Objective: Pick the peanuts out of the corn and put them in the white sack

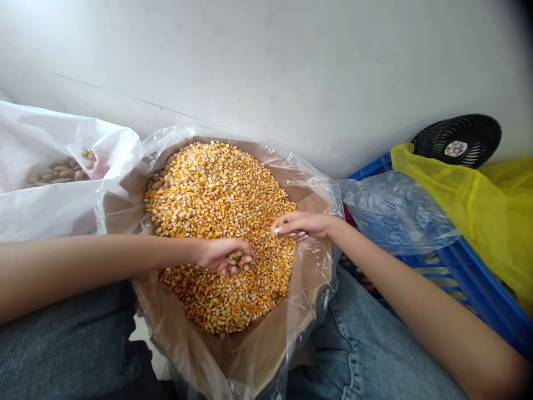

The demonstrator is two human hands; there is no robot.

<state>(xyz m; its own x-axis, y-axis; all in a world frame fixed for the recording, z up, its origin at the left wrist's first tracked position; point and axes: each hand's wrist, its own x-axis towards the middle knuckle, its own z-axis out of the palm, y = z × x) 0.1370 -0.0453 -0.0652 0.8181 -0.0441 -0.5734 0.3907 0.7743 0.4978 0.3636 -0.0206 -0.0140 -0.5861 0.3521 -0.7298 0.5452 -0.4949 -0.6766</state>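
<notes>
Dried corn kernels (216,183) fill a brown paper sack (245,361) with a clear plastic liner between my knees. Over the middle of the corn, my left hand (227,255) is cupped palm up, its fingers curled around several unshelled peanuts (239,257). My right hand (303,225) is above the right side of the corn. Its thumb and fingers pinch a peanut (277,226), partly hidden by the fingertips. A few more peanuts (157,182) lie at the left edge of the corn.
To the left stands a white sack (62,208) with a pile of unshelled peanuts (58,171) inside. On the right, a blue plastic crate (478,278) bears clear plastic (400,208), yellow netting (462,191) and a black fan (458,139). A white wall (270,66) rises behind.
</notes>
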